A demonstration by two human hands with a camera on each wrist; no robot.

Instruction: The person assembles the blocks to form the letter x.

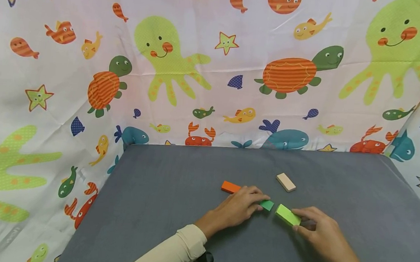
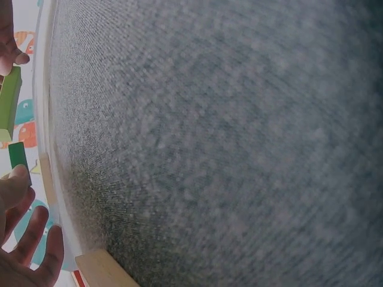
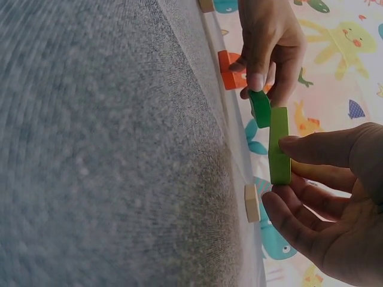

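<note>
My left hand [image 1: 239,207] pinches a dark green block [image 1: 267,205] between thumb and fingers. Part of that block is covered by the fingertips in the head view. Facing it, my right hand [image 1: 322,232] grips one end of a longer light green block [image 1: 287,215]. The near ends of the two green blocks point toward each other, with a narrow gap in the head view. In the right wrist view, the dark green block [image 3: 260,109] overlaps the upper part of the light green block [image 3: 279,146].
An orange block [image 1: 230,187] lies just behind my left hand, partly hidden by it. Farther back on the grey table [image 1: 170,165] is a pale wooden block [image 1: 285,182]. A curtain [image 1: 214,73] printed with sea animals hangs along the table's far edge.
</note>
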